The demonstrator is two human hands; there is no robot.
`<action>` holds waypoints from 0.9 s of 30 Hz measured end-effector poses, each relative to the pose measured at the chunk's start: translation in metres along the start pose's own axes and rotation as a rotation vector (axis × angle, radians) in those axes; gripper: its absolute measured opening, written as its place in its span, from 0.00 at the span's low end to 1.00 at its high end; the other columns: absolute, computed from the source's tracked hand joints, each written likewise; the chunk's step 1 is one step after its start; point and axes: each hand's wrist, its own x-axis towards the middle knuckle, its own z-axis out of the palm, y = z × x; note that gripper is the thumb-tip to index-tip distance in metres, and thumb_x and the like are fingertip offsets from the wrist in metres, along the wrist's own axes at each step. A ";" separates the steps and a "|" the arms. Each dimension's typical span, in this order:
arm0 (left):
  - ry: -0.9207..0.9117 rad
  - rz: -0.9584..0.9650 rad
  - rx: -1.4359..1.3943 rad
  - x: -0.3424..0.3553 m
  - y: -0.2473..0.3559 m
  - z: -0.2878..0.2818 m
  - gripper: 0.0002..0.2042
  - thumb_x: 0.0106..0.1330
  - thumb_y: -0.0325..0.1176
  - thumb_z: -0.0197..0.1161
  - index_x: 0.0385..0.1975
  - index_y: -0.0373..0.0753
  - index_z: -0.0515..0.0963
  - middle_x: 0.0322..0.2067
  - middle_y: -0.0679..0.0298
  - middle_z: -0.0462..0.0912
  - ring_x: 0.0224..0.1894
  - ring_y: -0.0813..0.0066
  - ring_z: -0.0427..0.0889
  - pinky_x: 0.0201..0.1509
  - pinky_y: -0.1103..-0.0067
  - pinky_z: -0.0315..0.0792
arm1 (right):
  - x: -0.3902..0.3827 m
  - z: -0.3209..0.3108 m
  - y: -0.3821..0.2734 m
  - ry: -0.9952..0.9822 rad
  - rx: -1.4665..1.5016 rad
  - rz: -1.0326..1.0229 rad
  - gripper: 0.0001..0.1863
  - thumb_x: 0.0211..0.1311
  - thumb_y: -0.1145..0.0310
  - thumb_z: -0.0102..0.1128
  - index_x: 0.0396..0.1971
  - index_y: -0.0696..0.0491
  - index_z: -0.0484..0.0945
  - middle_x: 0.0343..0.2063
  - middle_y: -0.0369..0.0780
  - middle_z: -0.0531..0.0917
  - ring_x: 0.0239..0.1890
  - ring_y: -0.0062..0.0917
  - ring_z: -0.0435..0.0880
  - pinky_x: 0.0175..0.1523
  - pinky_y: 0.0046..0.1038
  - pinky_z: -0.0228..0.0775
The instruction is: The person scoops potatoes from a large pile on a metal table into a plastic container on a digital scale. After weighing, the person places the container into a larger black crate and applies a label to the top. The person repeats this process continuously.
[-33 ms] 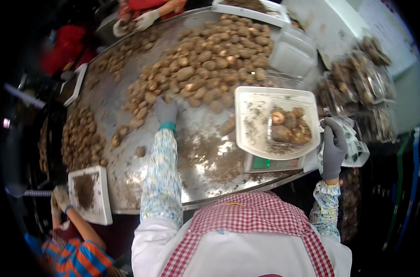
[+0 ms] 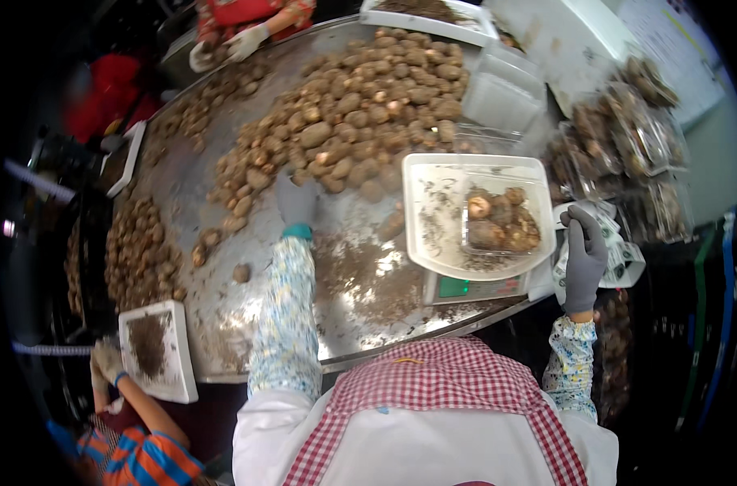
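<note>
A pile of small brown taro-like tubers [image 2: 348,105] covers the far middle of the metal table. My left hand [image 2: 297,201], in a grey glove, reaches to the near edge of the pile. Its fingers are blurred, and whether a tuber is in them cannot be seen. A white scale tray [image 2: 431,231] holds a clear plastic box [image 2: 504,223] with several tubers inside. Just right of the tray is my right hand [image 2: 585,263], also grey-gloved, its fingers curled and pressed together near a white printed plastic sheet [image 2: 619,266]. What they pinch, if anything, is too small to see.
The scale [image 2: 482,289] has a lit green display. Filled clear packs [image 2: 628,154] are stacked at right, behind them stand nested clear boxes [image 2: 506,89]. Co-workers' gloved hands [image 2: 247,42] appear at the far left and lower left, near white trays [image 2: 178,348].
The whole view has shifted slightly. My left hand has moved a little to the right along the pile's edge. My right hand keeps its curled pose beside the tray.
</note>
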 end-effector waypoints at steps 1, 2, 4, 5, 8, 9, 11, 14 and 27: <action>-0.090 0.230 -0.165 -0.028 0.042 0.021 0.25 0.57 0.36 0.68 0.55 0.35 0.73 0.51 0.49 0.78 0.50 0.53 0.81 0.54 0.67 0.76 | -0.002 -0.010 0.005 0.068 0.032 0.132 0.11 0.68 0.76 0.55 0.47 0.61 0.80 0.39 0.38 0.85 0.41 0.16 0.80 0.47 0.18 0.71; -0.183 0.278 -0.249 -0.050 0.079 0.031 0.24 0.58 0.35 0.67 0.54 0.36 0.73 0.50 0.51 0.79 0.49 0.56 0.81 0.53 0.68 0.76 | -0.001 -0.011 0.012 0.073 0.058 0.184 0.11 0.68 0.75 0.54 0.47 0.61 0.80 0.39 0.38 0.84 0.41 0.17 0.81 0.48 0.19 0.72; -0.401 0.426 -0.433 -0.092 0.143 0.041 0.21 0.59 0.33 0.65 0.54 0.37 0.75 0.48 0.54 0.79 0.48 0.58 0.81 0.54 0.68 0.75 | -0.006 -0.013 0.021 -0.019 0.062 0.111 0.12 0.69 0.75 0.54 0.48 0.61 0.80 0.40 0.40 0.85 0.43 0.20 0.83 0.50 0.20 0.73; -0.502 0.566 -0.546 -0.110 0.170 0.045 0.21 0.59 0.33 0.64 0.53 0.38 0.75 0.47 0.54 0.79 0.48 0.58 0.81 0.55 0.67 0.75 | -0.008 -0.012 0.024 -0.049 0.075 0.080 0.12 0.69 0.75 0.54 0.48 0.61 0.80 0.40 0.40 0.85 0.44 0.21 0.83 0.51 0.21 0.73; -0.628 0.896 -0.192 -0.130 0.222 0.061 0.22 0.58 0.29 0.61 0.55 0.42 0.76 0.49 0.54 0.79 0.52 0.54 0.78 0.59 0.64 0.71 | -0.012 -0.017 0.027 -0.037 0.079 0.059 0.12 0.69 0.76 0.54 0.48 0.62 0.80 0.40 0.41 0.85 0.44 0.21 0.83 0.51 0.21 0.74; -0.665 0.976 -0.060 -0.132 0.232 0.065 0.22 0.57 0.29 0.60 0.55 0.42 0.76 0.49 0.54 0.79 0.52 0.53 0.77 0.60 0.64 0.70 | -0.013 -0.022 0.027 -0.048 0.121 0.032 0.12 0.69 0.76 0.53 0.48 0.62 0.80 0.40 0.41 0.85 0.44 0.21 0.83 0.51 0.21 0.74; -0.590 1.085 0.015 -0.133 0.237 0.068 0.23 0.57 0.29 0.60 0.56 0.43 0.75 0.51 0.55 0.79 0.54 0.53 0.76 0.61 0.63 0.68 | -0.013 -0.039 0.026 -0.003 0.082 0.070 0.12 0.69 0.76 0.54 0.48 0.62 0.79 0.40 0.40 0.85 0.45 0.20 0.82 0.51 0.21 0.73; -0.299 1.034 -0.228 -0.116 0.221 0.056 0.21 0.59 0.28 0.61 0.55 0.41 0.76 0.53 0.55 0.79 0.57 0.55 0.75 0.64 0.64 0.66 | -0.015 -0.070 0.027 0.096 0.089 0.081 0.12 0.69 0.75 0.54 0.48 0.63 0.79 0.39 0.41 0.84 0.46 0.20 0.82 0.52 0.21 0.74; -0.089 -0.181 -0.785 -0.149 0.063 -0.053 0.14 0.72 0.31 0.56 0.53 0.33 0.76 0.46 0.58 0.82 0.46 0.70 0.81 0.51 0.76 0.76 | 0.032 -0.057 0.041 -0.223 0.284 0.198 0.24 0.76 0.54 0.46 0.58 0.58 0.72 0.43 0.41 0.82 0.41 0.22 0.81 0.48 0.23 0.72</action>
